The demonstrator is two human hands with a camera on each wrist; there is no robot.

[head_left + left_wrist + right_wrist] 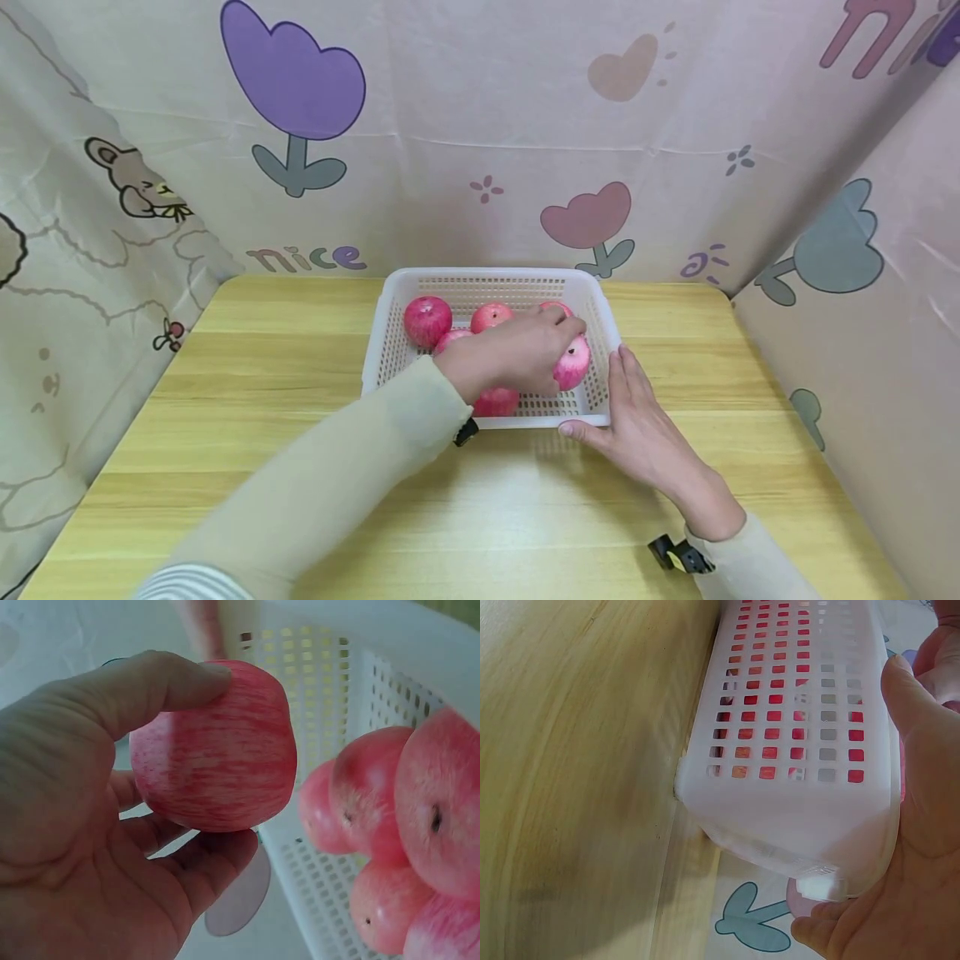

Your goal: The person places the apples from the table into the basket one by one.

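Note:
My left hand (525, 350) is inside the white plastic basket (372, 350), toward its right side. It grips a pink-red apple (225, 765), thumb on one side and fingers on the other in the left wrist view. Other apples (442, 810) lie close together in the basket. A darker red apple (427, 322) sits at the basket's back left; another apple (497, 403) shows near the front, partly behind the wrist. My right hand (645, 425) rests against the basket's front right corner, fingers straight along the side and thumb by the front rim.
The basket stands on a light wooden table (300, 333), close to its back edge. Behind and at both sides hangs a patterned cloth (450, 100) with flowers and hearts. Dark wrist straps (686, 557) show at the sleeves.

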